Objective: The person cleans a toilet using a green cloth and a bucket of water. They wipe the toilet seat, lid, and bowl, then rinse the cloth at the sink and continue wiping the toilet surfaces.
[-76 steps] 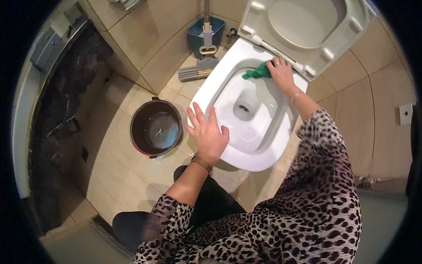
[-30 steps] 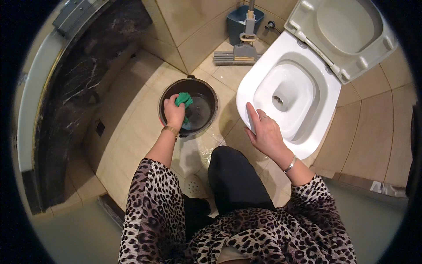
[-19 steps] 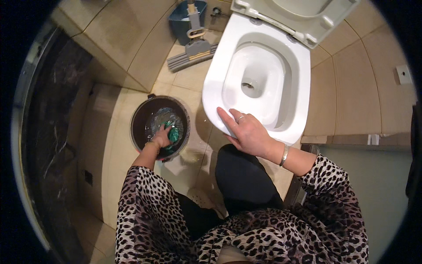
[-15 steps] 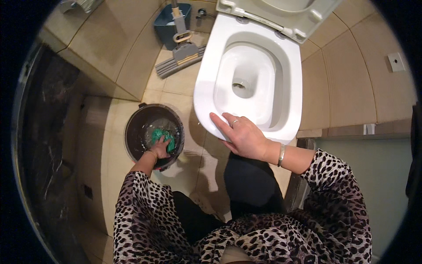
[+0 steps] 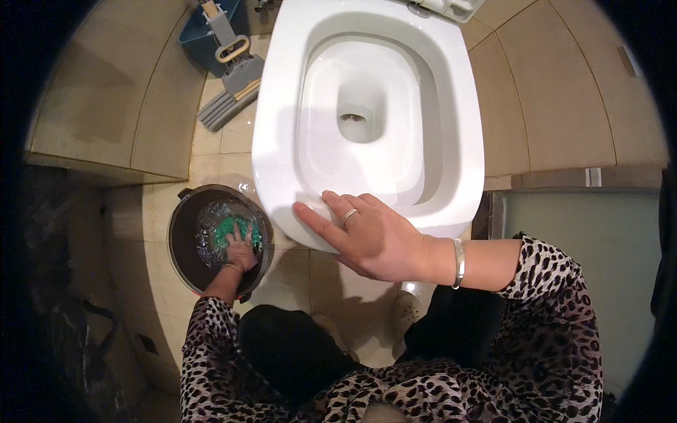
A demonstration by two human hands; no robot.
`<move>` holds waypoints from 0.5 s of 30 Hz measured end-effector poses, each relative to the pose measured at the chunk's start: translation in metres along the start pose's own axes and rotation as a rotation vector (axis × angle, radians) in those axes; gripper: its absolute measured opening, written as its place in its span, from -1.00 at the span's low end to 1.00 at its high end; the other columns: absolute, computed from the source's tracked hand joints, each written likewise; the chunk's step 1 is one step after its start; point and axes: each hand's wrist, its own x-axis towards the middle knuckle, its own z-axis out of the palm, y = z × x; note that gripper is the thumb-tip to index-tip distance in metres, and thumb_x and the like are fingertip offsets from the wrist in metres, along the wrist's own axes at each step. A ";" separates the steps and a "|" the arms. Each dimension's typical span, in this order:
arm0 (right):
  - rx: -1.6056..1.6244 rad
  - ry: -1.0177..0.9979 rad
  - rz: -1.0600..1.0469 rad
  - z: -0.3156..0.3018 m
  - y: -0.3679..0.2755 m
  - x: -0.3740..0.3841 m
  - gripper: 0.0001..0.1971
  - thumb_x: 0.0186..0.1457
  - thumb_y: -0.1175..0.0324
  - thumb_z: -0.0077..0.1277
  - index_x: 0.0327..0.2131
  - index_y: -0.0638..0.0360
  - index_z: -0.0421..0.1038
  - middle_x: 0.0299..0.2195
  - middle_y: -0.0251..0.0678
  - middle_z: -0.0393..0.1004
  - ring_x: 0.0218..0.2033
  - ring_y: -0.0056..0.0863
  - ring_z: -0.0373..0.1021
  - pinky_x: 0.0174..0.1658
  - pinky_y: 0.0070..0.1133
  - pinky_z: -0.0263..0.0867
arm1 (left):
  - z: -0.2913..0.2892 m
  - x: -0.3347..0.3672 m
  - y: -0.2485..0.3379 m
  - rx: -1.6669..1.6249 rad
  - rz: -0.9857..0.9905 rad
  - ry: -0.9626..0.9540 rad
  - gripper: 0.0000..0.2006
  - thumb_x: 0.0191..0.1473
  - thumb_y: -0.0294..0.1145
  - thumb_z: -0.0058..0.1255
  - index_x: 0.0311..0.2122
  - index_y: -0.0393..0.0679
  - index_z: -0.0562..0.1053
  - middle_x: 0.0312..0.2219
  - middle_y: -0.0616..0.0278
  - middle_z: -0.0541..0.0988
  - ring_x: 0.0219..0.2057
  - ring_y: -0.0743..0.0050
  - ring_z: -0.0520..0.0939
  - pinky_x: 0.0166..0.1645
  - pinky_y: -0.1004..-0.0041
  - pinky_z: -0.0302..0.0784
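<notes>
In the dark bucket (image 5: 185, 243) on the floor at left, my left hand (image 5: 241, 252) reaches into rippling water. Its fingers are spread over a green cloth (image 5: 231, 231), which lies partly under them; whether it is a cloth or a soft sponge is hard to tell. My right hand (image 5: 374, 240), wearing a ring and a silver bangle, rests on the front rim of the white toilet (image 5: 282, 134). Its fingers are stretched out and hold nothing. The toilet seat and lid (image 5: 455, 8) are raised, mostly beyond the top edge. Something small and dark shows at the bowl's drain.
A grey sponge mop (image 5: 238, 74) leans by a blue-green bin (image 5: 199, 39) at the far left. Tiled wall boxing (image 5: 106, 92) juts out above the bucket. A dark marbled panel (image 5: 56, 282) stands at left, a pale glass panel (image 5: 578, 261) at right. My feet are on the tiled floor.
The view has moved closer to the toilet, and my legs have shifted. In the bucket, my left hand's fingers have spread over the green cloth amid stirred water. My right hand stays on the rim.
</notes>
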 end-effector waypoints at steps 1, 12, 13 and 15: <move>-0.036 0.023 -0.021 0.002 -0.004 0.002 -0.27 -0.04 0.47 -0.07 0.26 0.31 -0.01 -0.09 0.25 0.32 -0.27 -0.10 0.40 -0.15 -0.37 0.34 | 0.003 0.000 -0.006 0.021 0.011 -0.002 -0.02 -0.10 -0.02 0.15 0.37 0.08 -0.13 0.31 -0.22 -0.18 0.19 -0.55 0.08 0.26 -0.03 0.13; -0.019 0.048 -0.033 -0.007 -0.020 0.014 -0.34 -0.01 0.42 -0.04 0.22 0.30 0.10 -0.06 0.36 0.32 -0.18 0.06 0.43 -0.09 -0.30 0.36 | -0.032 -0.048 -0.031 -1.926 -0.487 0.419 -0.61 -0.16 -0.65 -0.13 -0.15 -0.11 0.50 -0.32 0.17 0.54 -0.28 0.24 0.55 -0.14 0.36 0.48; -0.016 0.055 -0.032 -0.007 -0.022 0.015 -0.34 -0.02 0.42 -0.04 0.22 0.29 0.10 -0.06 0.35 0.32 -0.17 0.06 0.43 -0.08 -0.30 0.35 | -0.039 -0.063 -0.029 -2.020 -0.457 0.508 -0.62 -0.13 -0.65 -0.18 -0.14 -0.15 0.45 -0.32 0.26 0.51 -0.30 0.33 0.53 -0.16 0.40 0.49; -0.016 0.065 -0.010 -0.009 -0.018 0.013 -0.33 -0.03 0.43 -0.04 0.22 0.27 0.10 -0.06 0.34 0.31 -0.17 0.06 0.42 -0.07 -0.29 0.34 | -0.075 -0.098 -0.014 -2.187 -0.334 0.549 -0.61 -0.14 -0.65 -0.18 -0.12 -0.18 0.43 -0.32 0.23 0.51 -0.29 0.32 0.53 -0.14 0.38 0.50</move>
